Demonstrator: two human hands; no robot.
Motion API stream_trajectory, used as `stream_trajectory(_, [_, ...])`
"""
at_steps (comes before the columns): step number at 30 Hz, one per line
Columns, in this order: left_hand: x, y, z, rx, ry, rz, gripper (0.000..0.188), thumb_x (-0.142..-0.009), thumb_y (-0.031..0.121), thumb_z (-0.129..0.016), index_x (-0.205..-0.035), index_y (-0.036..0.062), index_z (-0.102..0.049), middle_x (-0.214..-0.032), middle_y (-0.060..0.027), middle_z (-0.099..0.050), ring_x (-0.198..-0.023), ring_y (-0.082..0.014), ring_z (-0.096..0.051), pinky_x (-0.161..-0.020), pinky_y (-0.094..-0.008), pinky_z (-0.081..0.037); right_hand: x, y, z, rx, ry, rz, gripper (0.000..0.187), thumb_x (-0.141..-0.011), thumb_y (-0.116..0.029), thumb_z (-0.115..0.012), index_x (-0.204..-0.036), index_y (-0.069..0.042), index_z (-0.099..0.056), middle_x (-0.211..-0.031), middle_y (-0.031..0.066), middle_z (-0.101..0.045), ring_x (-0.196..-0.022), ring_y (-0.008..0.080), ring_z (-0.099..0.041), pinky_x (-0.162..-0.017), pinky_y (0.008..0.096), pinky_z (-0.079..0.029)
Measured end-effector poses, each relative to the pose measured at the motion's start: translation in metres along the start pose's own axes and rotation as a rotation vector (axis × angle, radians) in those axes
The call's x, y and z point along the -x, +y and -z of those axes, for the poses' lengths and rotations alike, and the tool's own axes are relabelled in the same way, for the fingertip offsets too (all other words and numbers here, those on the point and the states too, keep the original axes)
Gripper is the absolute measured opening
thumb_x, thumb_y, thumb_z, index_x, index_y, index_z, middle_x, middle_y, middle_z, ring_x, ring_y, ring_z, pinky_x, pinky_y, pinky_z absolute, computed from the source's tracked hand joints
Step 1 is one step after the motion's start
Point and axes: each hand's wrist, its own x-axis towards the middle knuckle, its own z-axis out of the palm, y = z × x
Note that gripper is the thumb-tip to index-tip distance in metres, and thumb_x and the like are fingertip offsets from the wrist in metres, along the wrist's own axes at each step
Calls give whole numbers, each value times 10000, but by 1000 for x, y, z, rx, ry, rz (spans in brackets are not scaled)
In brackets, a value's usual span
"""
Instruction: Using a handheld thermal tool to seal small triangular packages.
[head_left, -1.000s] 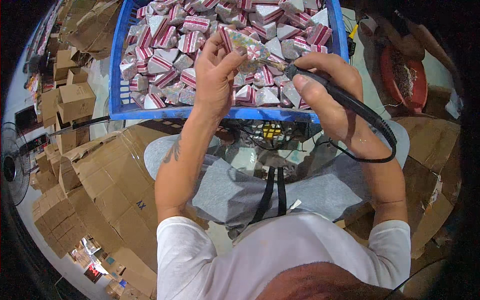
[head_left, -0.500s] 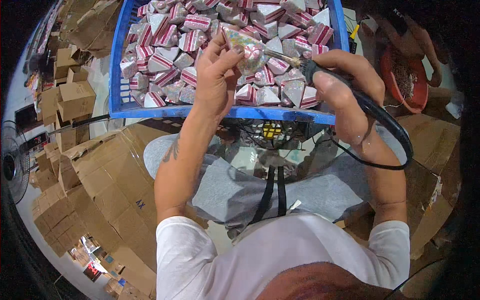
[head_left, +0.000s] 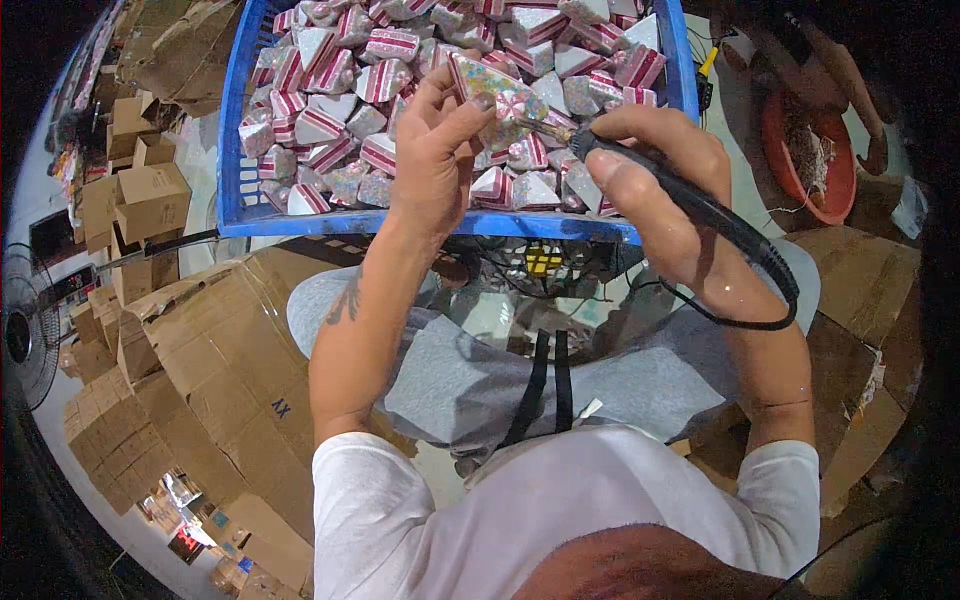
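Note:
Above a blue plastic crate [head_left: 400,222], my left hand [head_left: 432,150] pinches a cake-slice-shaped ornament [head_left: 480,78] between thumb and fingers. Its upturned face carries colourful sprinkles and a pink-and-white swirl candy shape. My right hand [head_left: 665,225] is wrapped round the black handle of a corded tool that looks like a soldering iron [head_left: 725,215]. The thin metal tip of this tool points left and meets the ornament beside the swirl. Whether the tip presses into the surface is too small to tell. Many similar cake-slice ornaments [head_left: 385,82] with pink-and-white layered sides fill the crate beneath my hands.
The tool's black cord loops below my right wrist. A red basin [head_left: 835,185] stands at right, near another person's arm [head_left: 845,85]. A yellow-and-black tool [head_left: 708,70] lies beside the crate. Cardboard boxes [head_left: 150,195] and a fan [head_left: 28,330] are on the left.
My right hand has moved left and slightly down with the iron, bringing its tip from the ornament's right edge to beside the swirl. The left hand has barely moved.

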Motion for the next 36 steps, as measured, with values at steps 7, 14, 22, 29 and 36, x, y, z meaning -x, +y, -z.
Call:
stream_trajectory(7, [4, 11, 1, 52, -12, 8, 413, -883, 93, -621, -1259, -25, -495, -1134, -103, -615, -1010, -182, -632, -926, -339, -512, 0, -8, 15, -190, 220, -119, 270, -820, -202, -655, -988, 9, -675, -758, 61, -640, -671, 129, -588, -624, 276, -470])
stream_trajectory(14, [98, 131, 40, -674, 477, -411, 459, -815, 71, -643, -1256, -24, -556, -1188, -127, -570, -1049, -221, -574, -953, -341, -454, -13, 14, 25, -413, 287, -68, 247, -866, -177, -633, -985, 36, -670, -728, 72, -625, -600, 129, -582, -574, 260, -451])
stream_trajectory(22, [259, 271, 31, -3029, 1380, -583, 531, -804, 193, -744, -1288, 51, -577, -1262, -259, -592, -1174, -377, -572, -1004, -472, -439, -8, 4, 30, -433, 269, -21, 278, -927, -159, -591, -1085, 65, -636, -882, 103, -656, -699, 126, -599, -667, 248, -480])
stream_trajectory(29, [-37, 2, 37, -1992, -83, -214, 642, -806, 483, -700, -1232, 16, -589, -1115, -204, -656, -1020, -370, -635, -893, -471, -500, -14, 25, 19, -426, 332, -143, 236, -928, -157, -594, -1043, 41, -653, -884, 83, -658, -731, 132, -624, -677, 261, -493])
stream_trajectory(36, [-105, -147, 86, -2078, -95, 32, 713, -770, 529, -694, -1264, 49, -509, -1170, -247, -613, -1080, -375, -611, -910, -482, -505, -20, 28, 29, -356, 338, -53, 252, -923, -176, -606, -1066, 26, -654, -832, 103, -666, -746, 146, -642, -713, 272, -513])
